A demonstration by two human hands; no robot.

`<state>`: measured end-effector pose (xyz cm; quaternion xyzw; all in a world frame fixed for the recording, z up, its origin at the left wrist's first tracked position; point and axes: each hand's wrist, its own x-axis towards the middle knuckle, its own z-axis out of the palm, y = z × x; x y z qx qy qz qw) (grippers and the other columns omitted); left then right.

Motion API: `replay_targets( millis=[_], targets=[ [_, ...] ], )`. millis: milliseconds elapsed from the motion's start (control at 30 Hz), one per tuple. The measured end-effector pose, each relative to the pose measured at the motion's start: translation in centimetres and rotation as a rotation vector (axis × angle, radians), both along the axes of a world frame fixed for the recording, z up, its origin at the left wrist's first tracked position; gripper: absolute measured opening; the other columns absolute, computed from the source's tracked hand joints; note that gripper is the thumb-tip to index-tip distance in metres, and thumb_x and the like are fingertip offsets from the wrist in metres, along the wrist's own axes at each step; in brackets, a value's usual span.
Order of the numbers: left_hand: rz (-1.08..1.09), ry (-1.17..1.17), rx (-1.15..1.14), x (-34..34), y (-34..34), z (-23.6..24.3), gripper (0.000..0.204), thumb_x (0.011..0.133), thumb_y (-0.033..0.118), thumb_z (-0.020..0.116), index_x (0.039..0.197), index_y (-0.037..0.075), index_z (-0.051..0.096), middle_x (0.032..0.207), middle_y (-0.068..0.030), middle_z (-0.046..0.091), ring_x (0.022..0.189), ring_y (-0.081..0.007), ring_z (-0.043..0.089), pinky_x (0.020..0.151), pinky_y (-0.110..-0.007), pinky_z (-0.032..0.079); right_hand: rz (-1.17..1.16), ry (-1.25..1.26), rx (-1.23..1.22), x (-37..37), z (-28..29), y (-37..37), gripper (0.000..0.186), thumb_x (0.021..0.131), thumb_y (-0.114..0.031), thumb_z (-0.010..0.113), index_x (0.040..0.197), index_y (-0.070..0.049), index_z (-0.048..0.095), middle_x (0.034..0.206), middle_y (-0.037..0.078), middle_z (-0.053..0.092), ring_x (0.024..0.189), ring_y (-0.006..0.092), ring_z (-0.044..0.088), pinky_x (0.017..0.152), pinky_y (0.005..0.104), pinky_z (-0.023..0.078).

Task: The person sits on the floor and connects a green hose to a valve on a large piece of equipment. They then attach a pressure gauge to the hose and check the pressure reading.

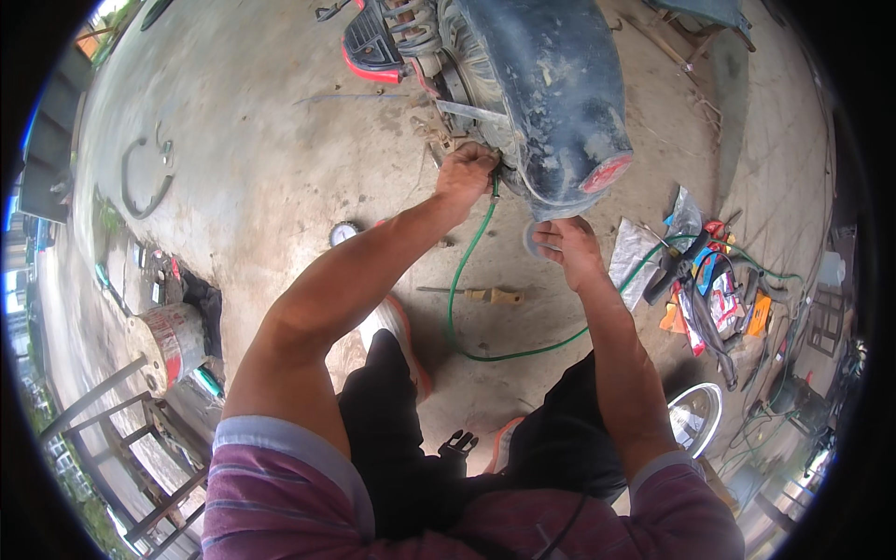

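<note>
The left grip (467, 175) sits at the left edge of the mudguard (565, 89), its fingers curled round the upper end of the green hose (464, 266). The right grip (574, 247) is at the mudguard's lower tip, fingers bent beside a pale disc (533, 241); whether they clasp anything, I cannot tell. The hose loops below the mudguard and runs off to its right.

The hose looks light, soft and bendy, so it is probably best held close to its end, where it should twist least. The mudguard seems a stiff, fairly bulky shell; its dusty skin could slip under the fingers, and the edge likely gives the surest hold. Its red lamp (607, 174) may be fragile.

I count one mudguard, one hose, one disc and one lamp. Below the mudguard lie one screwdriver (504, 296) and two shoes (399, 329); to its lower left, one dial gauge (343, 232); to its lower right, one wheel rim (714, 415) and bags (632, 261) too jumbled to count.
</note>
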<state>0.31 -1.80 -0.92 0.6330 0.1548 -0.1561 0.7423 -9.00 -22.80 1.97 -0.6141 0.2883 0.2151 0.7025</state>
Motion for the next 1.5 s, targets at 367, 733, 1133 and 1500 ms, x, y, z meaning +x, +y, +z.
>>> replay_targets(
  millis=[367, 733, 1133, 1500],
  targets=[
    [-0.018, -0.053, 0.072, 0.0, -0.1, -0.3, 0.011, 0.096, 0.018, 0.068, 0.089, 0.009, 0.067, 0.077, -0.0005, 0.064, 0.070, -0.0115, 0.059, 0.064, -0.029, 0.051, 0.236, -0.069, -0.080, -1.4, -2.6, 4.3, 0.039, 0.090, -0.034, 0.074, 0.119, -0.008, 0.066, 0.096, -0.001, 0.067, 0.084, 0.0084, 0.061, 0.072, 0.0271, 0.050],
    [-0.009, -0.045, 0.059, -0.1, -0.1, -0.1, 0.012, 0.095, 0.018, 0.067, 0.088, 0.009, 0.067, 0.076, -0.0005, 0.062, 0.068, -0.0117, 0.058, 0.063, -0.029, 0.051, 0.255, -0.038, -0.011, -1.0, -4.2, 6.3, 0.061, 0.093, -0.030, 0.070, 0.147, -0.010, 0.049, 0.133, 0.005, 0.062, 0.120, 0.0180, 0.057, 0.092, 0.0360, 0.049],
    [0.004, -0.082, 0.114, 0.4, -0.2, -1.7, 0.016, 0.096, 0.021, 0.068, 0.086, 0.007, 0.068, 0.075, -0.0006, 0.062, 0.068, -0.0117, 0.059, 0.063, -0.029, 0.051, 0.481, 0.058, 0.209, -1.8, -4.7, 7.6, 0.057, 0.101, -0.035, 0.061, 0.148, -0.006, 0.046, 0.121, 0.004, 0.066, 0.120, 0.0198, 0.059, 0.104, 0.0406, 0.044],
    [-0.006, -0.050, 0.010, 0.0, -0.2, -0.5, 0.016, 0.097, 0.021, 0.068, 0.087, 0.008, 0.068, 0.076, -0.0011, 0.063, 0.067, -0.0126, 0.059, 0.063, -0.029, 0.051, 0.825, 0.156, 0.073, -7.1, -2.3, 3.6, 0.039, 0.098, -0.026, 0.064, 0.127, 0.000, 0.062, 0.100, 0.006, 0.068, 0.091, 0.0166, 0.067, 0.085, 0.0326, 0.054]
  ],
)
